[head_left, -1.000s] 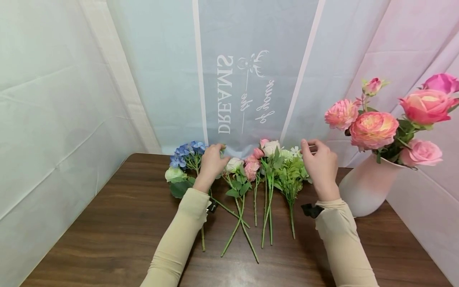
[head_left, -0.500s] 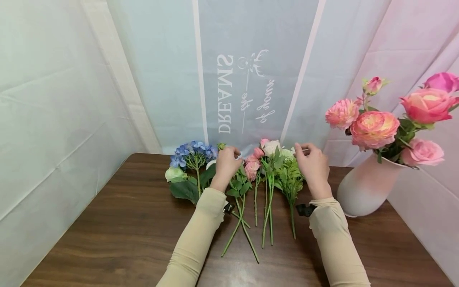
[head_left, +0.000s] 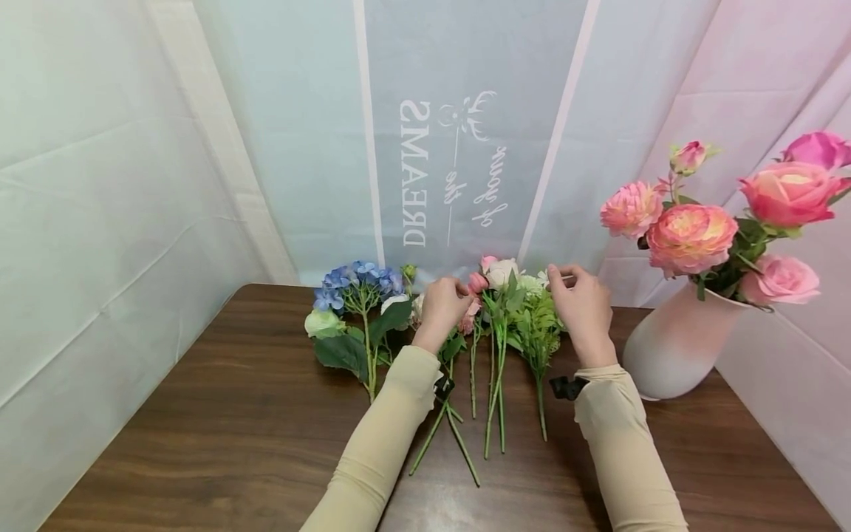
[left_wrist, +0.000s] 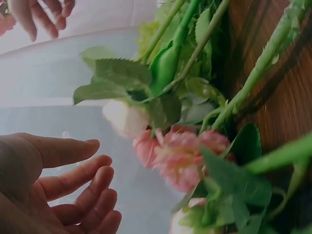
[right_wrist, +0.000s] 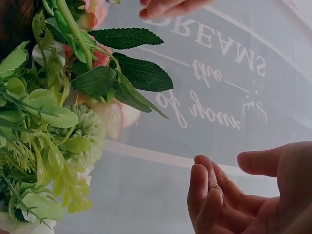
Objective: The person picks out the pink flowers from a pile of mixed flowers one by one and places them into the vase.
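Observation:
My left hand (head_left: 440, 312) hovers over the pink flowers (left_wrist: 183, 158) in the middle of the row, its fingers loosely bent and holding nothing. Beyond the right end of the row, my right hand (right_wrist: 239, 200) hangs beside the leafy green sprig (head_left: 537, 325), fingers relaxed and apart from it. Between the hands lie a white rose (head_left: 501, 273) and long green stems. A blue hydrangea (head_left: 359, 279) and a pale green rose (head_left: 323, 323) lie at the left end. The left arm hides part of the white flowers and their stems.
At the right stands a white and pink vase (head_left: 685, 343) filled with large pink flowers (head_left: 693, 240). A printed curtain (head_left: 459, 185) hangs behind the brown wooden table (head_left: 219, 414). Stems point toward the table's near side.
My left hand has moved right, from beside the blue hydrangea to over the pink flowers. The right hand shifted slightly left, then stayed. The flowers lie as before.

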A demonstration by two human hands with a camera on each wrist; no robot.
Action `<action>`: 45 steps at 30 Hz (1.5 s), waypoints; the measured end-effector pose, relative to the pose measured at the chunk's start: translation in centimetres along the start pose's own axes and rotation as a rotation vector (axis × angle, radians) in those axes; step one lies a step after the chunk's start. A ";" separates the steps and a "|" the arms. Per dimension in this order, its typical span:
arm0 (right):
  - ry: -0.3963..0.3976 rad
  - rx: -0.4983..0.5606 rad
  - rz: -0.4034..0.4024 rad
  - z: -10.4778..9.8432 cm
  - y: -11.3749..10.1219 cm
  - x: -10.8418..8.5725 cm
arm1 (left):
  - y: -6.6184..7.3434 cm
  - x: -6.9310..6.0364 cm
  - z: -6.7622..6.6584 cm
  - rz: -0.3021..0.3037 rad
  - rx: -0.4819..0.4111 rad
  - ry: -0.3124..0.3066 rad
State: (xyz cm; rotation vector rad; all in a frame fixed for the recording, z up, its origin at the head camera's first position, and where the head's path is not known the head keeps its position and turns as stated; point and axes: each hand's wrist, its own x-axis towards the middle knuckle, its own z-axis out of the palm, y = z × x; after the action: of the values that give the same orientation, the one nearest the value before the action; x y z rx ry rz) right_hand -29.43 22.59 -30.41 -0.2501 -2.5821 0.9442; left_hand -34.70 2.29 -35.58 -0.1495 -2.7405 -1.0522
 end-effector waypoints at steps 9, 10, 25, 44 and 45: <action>-0.004 -0.009 -0.004 0.4 0.0 -0.1 | 1.4 1.6 1.8 -0.020 0.169 0.019; -0.004 -0.010 -0.004 0.4 0.0 -0.1 | 1.6 1.9 2.0 -0.038 0.179 0.027; 0.002 -0.023 -0.014 0.3 0.0 0.0 | 1.7 3.9 4.7 -0.185 0.188 -0.054; -0.005 -0.020 -0.008 -0.1 0.1 0.0 | 2.0 3.9 5.0 -0.299 0.094 -0.055; -0.005 -0.020 -0.007 -0.1 0.1 0.0 | 2.0 3.9 5.0 -0.304 0.085 -0.050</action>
State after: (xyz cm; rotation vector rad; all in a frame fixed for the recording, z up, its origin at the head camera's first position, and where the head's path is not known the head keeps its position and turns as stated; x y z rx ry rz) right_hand -29.37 22.73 -30.40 -0.2442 -2.5960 0.9178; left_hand -38.92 7.22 -37.05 0.2653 -2.9100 -1.0099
